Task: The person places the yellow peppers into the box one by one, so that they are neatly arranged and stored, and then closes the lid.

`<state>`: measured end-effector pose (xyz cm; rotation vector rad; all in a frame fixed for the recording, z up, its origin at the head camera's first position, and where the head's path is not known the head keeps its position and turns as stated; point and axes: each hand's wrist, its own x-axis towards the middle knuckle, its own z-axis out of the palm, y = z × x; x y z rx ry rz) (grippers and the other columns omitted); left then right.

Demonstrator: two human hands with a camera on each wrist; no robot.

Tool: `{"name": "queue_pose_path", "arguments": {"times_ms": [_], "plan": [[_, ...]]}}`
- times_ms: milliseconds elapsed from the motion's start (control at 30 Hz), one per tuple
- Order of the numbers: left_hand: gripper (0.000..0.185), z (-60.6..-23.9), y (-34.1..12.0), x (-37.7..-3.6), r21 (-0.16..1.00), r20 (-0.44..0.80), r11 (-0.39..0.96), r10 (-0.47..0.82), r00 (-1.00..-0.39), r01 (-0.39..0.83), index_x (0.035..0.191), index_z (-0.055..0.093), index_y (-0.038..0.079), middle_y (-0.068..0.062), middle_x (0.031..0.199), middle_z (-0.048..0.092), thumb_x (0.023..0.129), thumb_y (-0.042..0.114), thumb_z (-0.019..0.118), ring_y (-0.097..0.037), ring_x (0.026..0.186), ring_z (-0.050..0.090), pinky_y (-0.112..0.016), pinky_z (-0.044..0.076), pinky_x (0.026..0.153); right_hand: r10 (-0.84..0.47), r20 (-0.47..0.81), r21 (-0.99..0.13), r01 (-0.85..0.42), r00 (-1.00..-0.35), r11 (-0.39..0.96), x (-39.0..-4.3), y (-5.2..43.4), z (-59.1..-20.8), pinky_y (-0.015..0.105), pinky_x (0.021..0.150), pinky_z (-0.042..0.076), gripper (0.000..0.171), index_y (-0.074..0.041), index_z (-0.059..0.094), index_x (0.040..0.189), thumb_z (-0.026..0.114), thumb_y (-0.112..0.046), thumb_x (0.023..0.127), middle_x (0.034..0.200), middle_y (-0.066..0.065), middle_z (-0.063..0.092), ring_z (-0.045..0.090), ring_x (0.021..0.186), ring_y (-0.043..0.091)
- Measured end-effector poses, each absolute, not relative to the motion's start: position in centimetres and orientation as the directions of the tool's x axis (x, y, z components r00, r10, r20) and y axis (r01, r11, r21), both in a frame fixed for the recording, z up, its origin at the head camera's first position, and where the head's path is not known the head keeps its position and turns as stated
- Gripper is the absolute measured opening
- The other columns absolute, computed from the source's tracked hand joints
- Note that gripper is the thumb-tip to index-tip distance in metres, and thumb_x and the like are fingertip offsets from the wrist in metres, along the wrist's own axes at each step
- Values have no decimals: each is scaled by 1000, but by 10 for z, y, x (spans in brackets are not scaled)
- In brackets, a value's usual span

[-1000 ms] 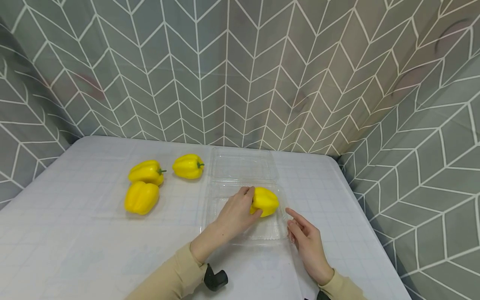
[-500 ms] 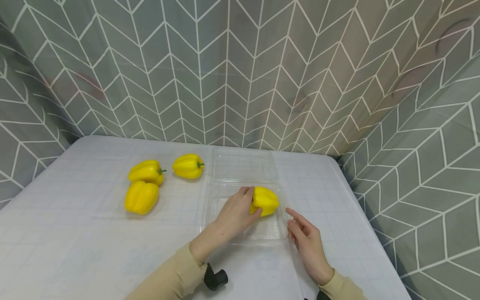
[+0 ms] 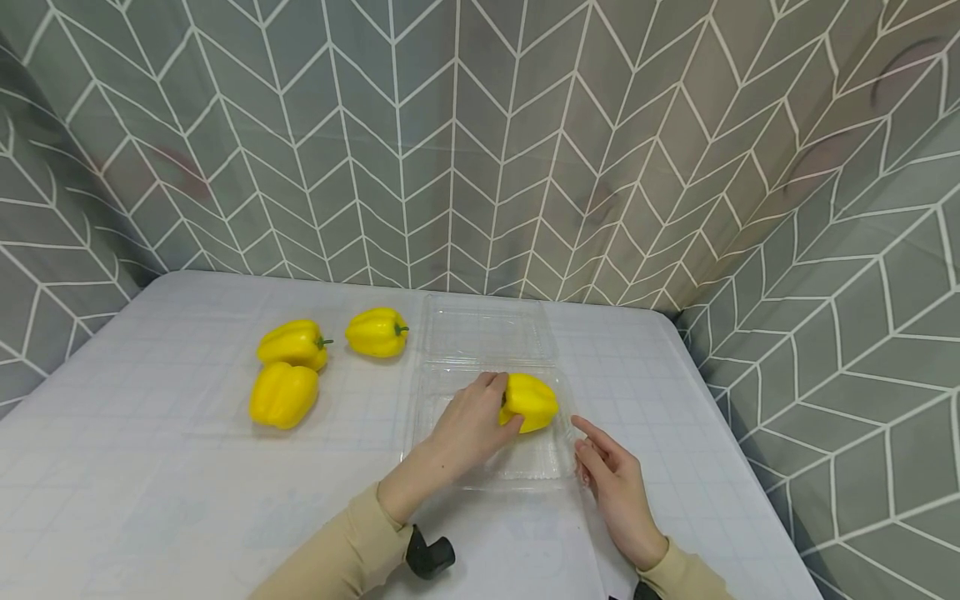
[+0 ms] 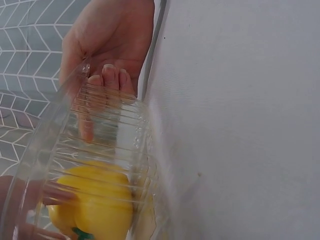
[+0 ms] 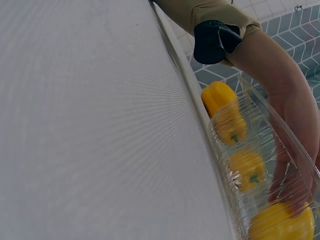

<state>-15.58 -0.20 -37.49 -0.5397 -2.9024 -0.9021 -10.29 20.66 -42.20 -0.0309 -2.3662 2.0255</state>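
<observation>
In the head view, my left hand (image 3: 471, 427) grips a yellow bell pepper (image 3: 531, 405) by its stem end, thumb and fingers on either side of it. This pepper lies on its side at the right of the clear plastic clamshell container (image 3: 517, 475), whose lid (image 3: 486, 329) is folded back flat behind. My right hand (image 3: 615, 492) is at the container's right front edge, index finger stretched out along the rim and the other fingers bent. Through the ribbed wall, the left wrist view shows the pepper's green stem (image 4: 82, 233) and the right hand (image 4: 110, 42) beyond.
Left of the container lie three more yellow bell peppers: one near the lid (image 3: 377, 333), one farther left (image 3: 292, 344) and one touching it in front (image 3: 283, 396). A white cloth covers the table (image 3: 187, 500). A grey patterned curtain (image 3: 450, 150) stands behind.
Almost nothing differs. My left hand and wrist have shifted very slightly, still gripping the pepper in the container. The right hand and the other peppers stay put.
</observation>
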Motion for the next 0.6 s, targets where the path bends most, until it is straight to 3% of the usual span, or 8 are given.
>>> {"name": "queue_pose_path", "arguments": {"times_ms": [300, 600], "plan": [[55, -372, -5, -156, 538, 148, 769, 318, -937, 346, 126, 54, -1, -14, 120, 58, 83, 31, 67, -27, 98, 62, -37, 53, 86, 36, 5, -987, 1, -999, 160, -103, 207, -422, 24, 52, 41, 38, -12, 54, 130, 55, -25, 95, 73, 3, 47, 44, 61, 10], [57, -362, -12, -154, 567, 117, 756, 318, -941, 326, 127, 54, 2, -13, 126, 58, 84, 37, 67, -28, 110, 58, -40, 49, 94, 47, -8, -987, 15, -999, 158, -102, 206, -421, 23, 53, 41, 36, -13, 54, 130, 55, -23, 95, 75, 4, 47, 45, 62, 10]]}}
